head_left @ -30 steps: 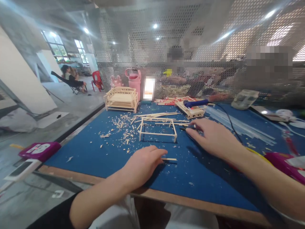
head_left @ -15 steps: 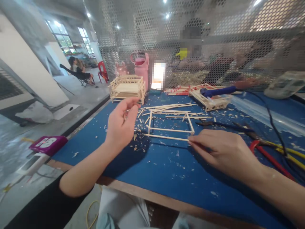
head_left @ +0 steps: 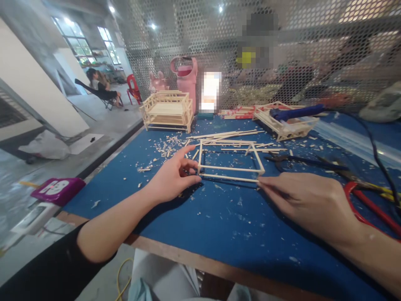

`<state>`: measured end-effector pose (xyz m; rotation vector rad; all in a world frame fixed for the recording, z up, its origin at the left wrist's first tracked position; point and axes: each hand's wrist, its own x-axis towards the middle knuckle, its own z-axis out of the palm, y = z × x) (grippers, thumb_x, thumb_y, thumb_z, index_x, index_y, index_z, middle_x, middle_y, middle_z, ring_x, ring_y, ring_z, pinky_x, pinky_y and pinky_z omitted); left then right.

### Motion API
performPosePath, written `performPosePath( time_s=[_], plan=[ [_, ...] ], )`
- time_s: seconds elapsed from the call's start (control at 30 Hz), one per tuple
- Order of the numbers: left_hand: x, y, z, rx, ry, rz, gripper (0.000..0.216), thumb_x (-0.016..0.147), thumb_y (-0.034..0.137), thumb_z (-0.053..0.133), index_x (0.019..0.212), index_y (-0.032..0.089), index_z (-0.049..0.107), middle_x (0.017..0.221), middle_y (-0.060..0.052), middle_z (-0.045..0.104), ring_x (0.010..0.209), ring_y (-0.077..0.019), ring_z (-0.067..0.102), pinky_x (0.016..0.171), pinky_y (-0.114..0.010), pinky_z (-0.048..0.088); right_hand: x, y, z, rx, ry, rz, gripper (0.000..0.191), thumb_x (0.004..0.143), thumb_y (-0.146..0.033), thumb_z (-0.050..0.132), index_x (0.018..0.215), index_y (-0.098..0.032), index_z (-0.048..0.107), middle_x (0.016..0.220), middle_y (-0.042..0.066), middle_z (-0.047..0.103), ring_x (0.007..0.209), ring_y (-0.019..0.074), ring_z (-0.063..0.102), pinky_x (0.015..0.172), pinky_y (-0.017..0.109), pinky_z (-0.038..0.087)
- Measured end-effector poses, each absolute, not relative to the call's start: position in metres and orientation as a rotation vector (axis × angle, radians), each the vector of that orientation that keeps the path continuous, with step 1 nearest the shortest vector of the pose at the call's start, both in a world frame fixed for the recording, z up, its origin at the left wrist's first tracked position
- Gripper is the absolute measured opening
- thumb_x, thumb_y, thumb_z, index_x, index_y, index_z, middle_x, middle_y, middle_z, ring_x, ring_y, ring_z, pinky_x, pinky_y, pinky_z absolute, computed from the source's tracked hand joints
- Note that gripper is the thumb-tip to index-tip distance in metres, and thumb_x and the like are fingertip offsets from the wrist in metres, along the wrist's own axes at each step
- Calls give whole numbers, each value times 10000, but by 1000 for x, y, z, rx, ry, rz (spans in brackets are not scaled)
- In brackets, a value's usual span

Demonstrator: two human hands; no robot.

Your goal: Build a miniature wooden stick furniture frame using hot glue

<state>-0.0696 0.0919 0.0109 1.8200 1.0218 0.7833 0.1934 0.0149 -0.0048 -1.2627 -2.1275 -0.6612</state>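
Note:
A rectangular frame of thin wooden sticks (head_left: 232, 156) stands on the blue table mat (head_left: 219, 217). A single thin stick (head_left: 230, 177) lies along the frame's near side. My left hand (head_left: 172, 177) is closed at the frame's near-left corner, thumb and fingers pinched there, index finger stretched out. My right hand (head_left: 308, 200) pinches the right end of that stick at the frame's near-right corner.
Loose sticks (head_left: 225, 134) and wood chips (head_left: 163, 150) lie behind the frame. Black pliers (head_left: 300, 161) and a red-handled cutter (head_left: 369, 205) rest at right. A finished miniature bench (head_left: 167, 110), pink jug (head_left: 186, 79) and blue glue gun (head_left: 296, 112) stand farther back. People sit behind a mesh screen.
My left hand came down from the air to the frame's near-left corner. The stick in my right hand now lies against the frame's near side. The camera tilted slightly.

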Motion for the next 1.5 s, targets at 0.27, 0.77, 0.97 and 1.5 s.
performPosePath(
  time_s=[0.27,0.77,0.97,1.5],
  plan=[
    [-64,94,10,1989,1070,801,661,725,230,625,1330,179,364,800,-11,667,721,-148,610,700,-295,466,192,20,-9,-1422,-2022,-450,263,881,-309,485,731,-211,678,669,-6,705,589,142,646,532,241,407],
    [-64,93,10,2004,1081,809,659,721,227,612,1321,162,347,860,-27,629,685,-125,582,683,-286,480,188,18,-6,-1529,-2001,-341,272,813,-364,569,598,-202,530,529,-29,571,462,109,518,458,233,336],
    [-69,75,22,2219,1244,1112,469,702,183,579,1156,148,463,926,-55,558,715,-127,534,578,-237,466,213,22,27,-1538,-1726,-419,181,835,-260,500,677,-205,568,520,-1,587,453,123,530,474,250,377],
    [-7,45,18,2881,1313,165,298,856,58,384,1011,117,631,940,-125,627,855,-244,629,736,-366,510,262,36,19,-2335,-2037,94,893,718,-636,503,1378,-50,368,1304,237,508,1162,374,504,926,457,415]
  ],
)
